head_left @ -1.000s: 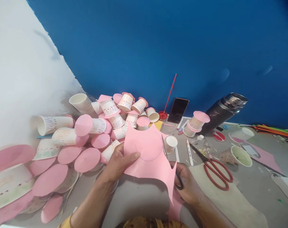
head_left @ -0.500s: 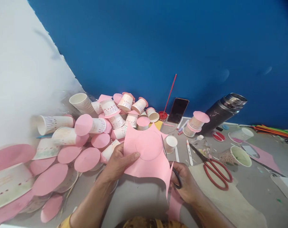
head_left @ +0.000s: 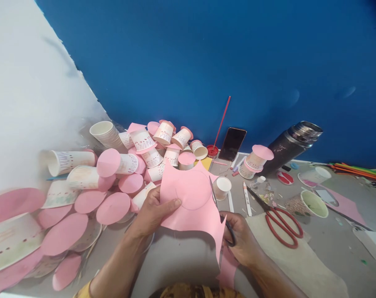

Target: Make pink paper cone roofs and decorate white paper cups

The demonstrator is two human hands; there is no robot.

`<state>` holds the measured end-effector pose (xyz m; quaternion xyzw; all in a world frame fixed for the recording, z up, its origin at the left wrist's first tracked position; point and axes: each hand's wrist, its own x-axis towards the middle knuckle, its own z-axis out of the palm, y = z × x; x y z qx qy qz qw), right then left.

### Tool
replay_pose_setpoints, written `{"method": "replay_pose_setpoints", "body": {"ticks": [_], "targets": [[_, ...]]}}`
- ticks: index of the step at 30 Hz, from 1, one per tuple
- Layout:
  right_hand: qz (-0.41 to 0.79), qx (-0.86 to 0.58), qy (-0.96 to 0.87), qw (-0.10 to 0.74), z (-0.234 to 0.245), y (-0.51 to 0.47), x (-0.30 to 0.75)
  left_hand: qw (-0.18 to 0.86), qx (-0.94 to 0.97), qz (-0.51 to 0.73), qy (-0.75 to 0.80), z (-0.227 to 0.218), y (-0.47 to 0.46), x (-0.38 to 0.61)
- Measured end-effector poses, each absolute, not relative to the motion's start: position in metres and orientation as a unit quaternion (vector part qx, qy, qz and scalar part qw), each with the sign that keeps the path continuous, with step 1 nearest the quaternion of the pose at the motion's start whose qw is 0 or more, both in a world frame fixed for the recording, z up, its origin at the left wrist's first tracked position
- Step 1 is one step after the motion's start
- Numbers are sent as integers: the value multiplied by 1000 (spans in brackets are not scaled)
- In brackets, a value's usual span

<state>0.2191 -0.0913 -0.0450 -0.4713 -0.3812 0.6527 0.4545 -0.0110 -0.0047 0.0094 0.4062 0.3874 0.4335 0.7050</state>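
A sheet of pink paper (head_left: pixel 190 194) with a pencilled circle and curved cut-outs along its edges is pinched in my left hand (head_left: pixel 158 211), thumb on top. My right hand (head_left: pixel 242 238) grips black-handled scissors (head_left: pixel 230 233). Their blades lie along the right side of the circle, at the paper's edge; part of them is hidden behind the sheet. Under my right hand lies a pink paper scrap (head_left: pixel 228 267). Just beyond the scissors stands a small white paper cup (head_left: pixel 222 188).
Decorated paper cups with pink discs (head_left: pixel 113 207) crowd the left side. Red-handled scissors (head_left: pixel 282 225) lie right, partly over a pale sheet (head_left: pixel 287 256). Behind stand a phone (head_left: pixel 233 144), a dark flask (head_left: pixel 288 147) and stacked cups (head_left: pixel 256 161). A blue wall (head_left: pixel 206 62) rises behind the table.
The pink paper and my left hand have shifted very slightly left. The black-handled scissors have tilted a little at the paper's right edge; both hands keep their hold.
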Motion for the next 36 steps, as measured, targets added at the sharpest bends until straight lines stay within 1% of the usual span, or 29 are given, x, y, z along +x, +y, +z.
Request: {"method": "replay_pose_setpoints", "body": {"ticks": [6,11,21,31,36], "targets": [[640,-483,-398,446,-36,-90,217,710,395,433,390,7,-3,-15],[616,-515,-422,420,-21,-87,214,706,393,435,397,5,-2,-20],[626,-533,-392,412,-1,-85,209,702,400,437,396,7,-3,-27],[627,-550,-388,392,-18,-88,213,703,404,420,407,5,0,-35],[639,-546,-382,383,-10,-87,212,705,419,411,398,8,1,-37]]}}
